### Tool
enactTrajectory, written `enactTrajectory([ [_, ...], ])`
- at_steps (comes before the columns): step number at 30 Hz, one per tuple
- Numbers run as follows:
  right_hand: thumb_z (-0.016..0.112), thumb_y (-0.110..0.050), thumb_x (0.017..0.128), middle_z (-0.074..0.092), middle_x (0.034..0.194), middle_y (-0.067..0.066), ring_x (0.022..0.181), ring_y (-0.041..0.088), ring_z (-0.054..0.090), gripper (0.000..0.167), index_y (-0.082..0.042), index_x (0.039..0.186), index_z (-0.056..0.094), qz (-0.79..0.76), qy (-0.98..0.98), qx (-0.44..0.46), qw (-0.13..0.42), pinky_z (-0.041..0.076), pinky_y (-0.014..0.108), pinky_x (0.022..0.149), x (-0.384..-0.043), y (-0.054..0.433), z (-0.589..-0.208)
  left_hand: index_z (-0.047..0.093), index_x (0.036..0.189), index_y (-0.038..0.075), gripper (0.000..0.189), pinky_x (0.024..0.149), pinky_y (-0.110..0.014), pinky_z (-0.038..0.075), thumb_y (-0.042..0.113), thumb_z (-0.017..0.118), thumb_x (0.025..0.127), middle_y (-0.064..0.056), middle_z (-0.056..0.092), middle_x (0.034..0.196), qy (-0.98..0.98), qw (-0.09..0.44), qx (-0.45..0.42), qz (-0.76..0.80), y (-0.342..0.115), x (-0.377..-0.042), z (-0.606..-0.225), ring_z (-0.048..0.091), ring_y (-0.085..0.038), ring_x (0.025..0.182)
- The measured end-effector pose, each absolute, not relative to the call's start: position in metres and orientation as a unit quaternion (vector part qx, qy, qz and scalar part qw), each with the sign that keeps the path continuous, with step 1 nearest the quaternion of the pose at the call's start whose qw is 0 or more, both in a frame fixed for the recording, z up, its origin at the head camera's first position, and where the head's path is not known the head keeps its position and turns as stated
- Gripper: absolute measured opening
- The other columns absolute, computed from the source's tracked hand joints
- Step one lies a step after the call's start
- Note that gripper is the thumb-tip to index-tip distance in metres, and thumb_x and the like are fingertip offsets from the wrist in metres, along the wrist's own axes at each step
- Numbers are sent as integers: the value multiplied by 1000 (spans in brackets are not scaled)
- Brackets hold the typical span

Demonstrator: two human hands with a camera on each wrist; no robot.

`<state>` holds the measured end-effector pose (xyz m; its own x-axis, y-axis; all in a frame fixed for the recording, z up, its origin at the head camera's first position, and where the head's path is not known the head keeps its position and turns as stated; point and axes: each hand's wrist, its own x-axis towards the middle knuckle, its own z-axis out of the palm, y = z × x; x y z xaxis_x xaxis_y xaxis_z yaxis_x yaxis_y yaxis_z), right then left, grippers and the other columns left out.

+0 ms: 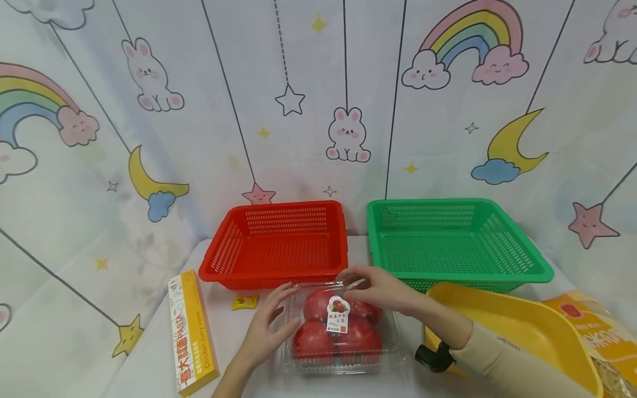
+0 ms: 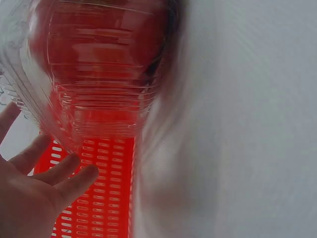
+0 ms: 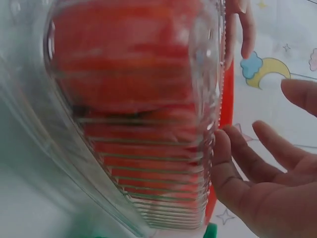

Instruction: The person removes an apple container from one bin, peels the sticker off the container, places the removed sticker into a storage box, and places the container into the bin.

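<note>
A clear plastic clamshell box (image 1: 393, 337) of round red fruit (image 1: 360, 337) sits on the table in the middle, a white label (image 1: 338, 315) on its lid. My left hand (image 1: 269, 323) is at the box's left side, its fingers spread and loosely bent; the left wrist view shows its fingertips close to the clear wall. Above the lid's far right part reaches my right hand (image 1: 380, 287), fingers slightly bent. In the right wrist view its fingertips (image 3: 221, 144) are at the lid's edge; whether they touch it I cannot tell. Neither hand grips the box.
Behind the box stand a red basket (image 1: 283, 276) and a green basket (image 1: 463, 273). A yellow bin (image 1: 522, 326) lies at right, beside an orange-and-white bag (image 1: 597, 331). At left are a pasta box (image 1: 194, 331) and a small yellow packet (image 1: 244, 301).
</note>
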<state>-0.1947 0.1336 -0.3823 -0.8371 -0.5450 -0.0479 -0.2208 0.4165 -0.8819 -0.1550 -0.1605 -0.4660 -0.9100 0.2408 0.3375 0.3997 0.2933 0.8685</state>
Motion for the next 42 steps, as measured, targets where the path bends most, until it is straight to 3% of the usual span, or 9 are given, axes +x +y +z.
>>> enactTrajectory([
  [6,73,-22,91,67,112,6,98,24,63,45,-3,130,61,-438,840,-272,169,58,38,79,-199,126,-383,61,137,22,51,101,-52,46,16,76,88,-11,41,156,-796,52,-186,-574,-163,-155,-473,40,-37,140],
  [13,76,-25,89,66,103,-1,93,19,60,43,-4,125,65,-389,859,-294,159,56,35,79,-201,118,-384,64,132,22,45,101,-60,44,15,76,89,-2,38,159,-779,30,-174,-601,-162,-158,-478,38,-38,142],
  [21,77,-22,89,65,96,-3,89,19,59,37,-3,119,67,-367,868,-297,153,56,36,79,-199,112,-383,64,130,21,44,99,-60,46,10,75,89,-2,39,158,-775,40,-177,-605,-162,-158,-481,39,-38,141],
  [33,75,-12,91,57,79,-7,75,13,53,10,-9,93,66,-315,893,-306,100,50,29,69,-200,102,-388,63,130,20,43,100,-61,45,10,75,90,-4,38,159,-771,42,-184,-608,-163,-159,-482,36,-40,143],
  [42,73,-13,93,51,67,-9,64,10,48,21,-17,78,59,-280,916,-283,49,43,27,56,-195,97,-392,63,131,20,44,98,-61,46,9,75,90,-5,37,160,-767,41,-186,-612,-163,-158,-483,35,-38,144],
])
